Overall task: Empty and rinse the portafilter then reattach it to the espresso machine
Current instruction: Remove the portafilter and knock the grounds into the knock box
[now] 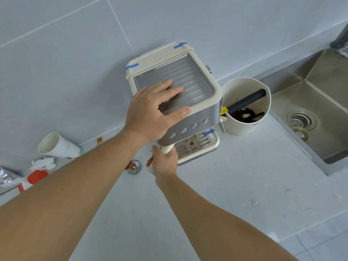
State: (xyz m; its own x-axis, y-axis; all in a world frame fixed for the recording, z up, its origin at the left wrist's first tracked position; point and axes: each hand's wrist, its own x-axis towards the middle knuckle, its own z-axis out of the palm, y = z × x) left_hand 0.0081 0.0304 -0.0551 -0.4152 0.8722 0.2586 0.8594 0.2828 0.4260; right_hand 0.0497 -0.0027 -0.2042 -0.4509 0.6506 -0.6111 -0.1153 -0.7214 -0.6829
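Observation:
A cream and steel espresso machine [197, 76] stands on the white counter against the tiled wall. My left hand [154, 110] lies flat on its top tray, fingers spread, thumb over the front edge. Below the button panel, my right hand [164, 161] is closed around the cream portafilter handle [167, 148], which points out toward me from under the machine's front. The portafilter's basket end is hidden under the machine. A drip tray [205, 146] sits beneath.
A cream knock box [244, 127] with a black bar and coffee grounds stands right of the machine. A steel sink [320, 113] with a drain is at the far right. A tamper [134, 166], a tipped paper cup [56, 146] and packets lie at the left.

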